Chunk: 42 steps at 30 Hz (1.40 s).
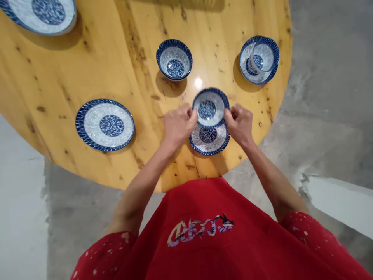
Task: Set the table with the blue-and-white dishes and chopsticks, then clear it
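A small round blue-and-white saucer (207, 109) is held by its rim between my two hands, its patterned inside facing up. My left hand (181, 121) pinches the left side of the rim, thumb on top. On the opposite side my right hand (239, 121) grips the rim in the same way, its fingers curled. Under the saucer lies a matching plate (208, 146), its far part hidden. Whether the two touch I cannot tell.
Beyond my hands stands a blue-rimmed bowl (175, 58), seemingly stacked. An oval plate (87, 121) lies to the left. At right a cup (264, 58) sits on a saucer (245, 60). A large dish (23, 17) is far left. The round wooden table (110, 77) curves near my body.
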### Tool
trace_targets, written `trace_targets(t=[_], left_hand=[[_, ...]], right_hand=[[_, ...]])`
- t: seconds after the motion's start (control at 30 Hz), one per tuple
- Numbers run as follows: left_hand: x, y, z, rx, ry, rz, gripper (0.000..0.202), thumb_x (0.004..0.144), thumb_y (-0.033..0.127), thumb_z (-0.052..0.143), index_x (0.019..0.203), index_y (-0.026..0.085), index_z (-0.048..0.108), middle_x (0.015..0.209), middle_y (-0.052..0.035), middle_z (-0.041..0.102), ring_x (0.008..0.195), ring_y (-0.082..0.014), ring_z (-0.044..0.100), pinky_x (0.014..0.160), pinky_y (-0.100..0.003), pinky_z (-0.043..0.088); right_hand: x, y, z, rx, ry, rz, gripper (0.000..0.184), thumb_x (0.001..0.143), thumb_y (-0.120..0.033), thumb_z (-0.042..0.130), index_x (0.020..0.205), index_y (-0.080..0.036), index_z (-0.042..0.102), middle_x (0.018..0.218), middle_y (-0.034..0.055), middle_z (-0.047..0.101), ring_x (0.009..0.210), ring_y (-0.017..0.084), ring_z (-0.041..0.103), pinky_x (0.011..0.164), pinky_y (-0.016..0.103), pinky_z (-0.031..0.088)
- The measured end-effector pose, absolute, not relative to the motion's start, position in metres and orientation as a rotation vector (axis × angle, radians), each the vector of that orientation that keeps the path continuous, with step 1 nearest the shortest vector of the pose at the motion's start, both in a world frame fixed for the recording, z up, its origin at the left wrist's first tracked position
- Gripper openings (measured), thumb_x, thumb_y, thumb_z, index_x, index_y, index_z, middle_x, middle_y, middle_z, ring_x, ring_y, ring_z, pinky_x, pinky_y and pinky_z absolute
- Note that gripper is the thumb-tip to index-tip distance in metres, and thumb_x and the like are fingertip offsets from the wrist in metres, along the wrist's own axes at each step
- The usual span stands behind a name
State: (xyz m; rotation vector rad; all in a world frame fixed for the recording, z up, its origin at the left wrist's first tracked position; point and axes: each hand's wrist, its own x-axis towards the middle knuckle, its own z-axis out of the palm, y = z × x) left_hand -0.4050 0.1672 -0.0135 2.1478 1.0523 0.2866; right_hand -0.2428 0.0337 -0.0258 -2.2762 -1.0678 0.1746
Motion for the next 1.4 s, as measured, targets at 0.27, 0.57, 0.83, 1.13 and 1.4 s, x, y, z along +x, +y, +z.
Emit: trace_targets(t=[0.27,0.57,0.83,1.13,1.4], left_hand=[[-0.420,0.116,-0.052,2.231,1.031,-0.075,0.031,0.092,0.039,0.044,0.078,0.022,0.065,0.073,-0.0045,0.069,0.075,-0.0201,0.065,0.063,-0.027,0.037],[-0.424,0.113,-0.057,2.258,1.030,-0.133,0.033,0.094,0.041,0.041,0.082,0.022,0.066,0.080,-0.0070,0.072,0.079,-0.0240,0.066,0.065,-0.029,0.037],[-0.425,0.112,-0.059,2.257,1.025,-0.125,0.033,0.092,0.042,0.042,0.077,0.022,0.063,0.077,-0.0060,0.071,0.075,-0.0227,0.064,0.062,-0.029,0.033],[-0.431,0.153,-0.049,2.123,1.123,0.013,0.040,0.092,0.049,0.043,0.070,0.020,0.060,0.070,-0.0040,0.068,0.067,-0.0183,0.061,0.061,-0.027,0.034],[-0.403,0.258,-0.049,1.954,1.343,0.319,0.038,0.092,0.048,0.038,0.080,0.021,0.062,0.079,-0.0043,0.072,0.073,-0.0179,0.064,0.068,-0.027,0.043]], right_hand=[[-0.274,-0.034,-0.060,-2.376,-0.871,0.377,0.032,0.083,-0.034,0.051,0.057,-0.021,0.039,0.050,-0.0052,0.037,0.049,0.010,0.038,0.052,0.025,0.027],[-0.277,-0.038,-0.070,-2.457,-0.880,0.406,0.031,0.084,-0.038,0.049,0.057,-0.022,0.042,0.051,-0.0038,0.042,0.052,0.013,0.043,0.056,0.025,0.032],[-0.280,-0.038,-0.069,-2.546,-0.896,0.393,0.032,0.086,-0.041,0.047,0.060,-0.022,0.045,0.052,-0.0022,0.045,0.054,0.014,0.046,0.057,0.026,0.031],[-0.254,-0.030,-0.046,-2.613,-0.955,0.219,0.045,0.090,-0.056,0.046,0.063,-0.021,0.053,0.055,0.0025,0.056,0.053,0.016,0.051,0.055,0.027,0.029],[-0.220,0.087,-0.028,-2.237,-0.980,0.432,0.031,0.087,-0.040,0.048,0.067,-0.019,0.057,0.063,0.0033,0.065,0.053,0.015,0.058,0.056,0.026,0.041]])
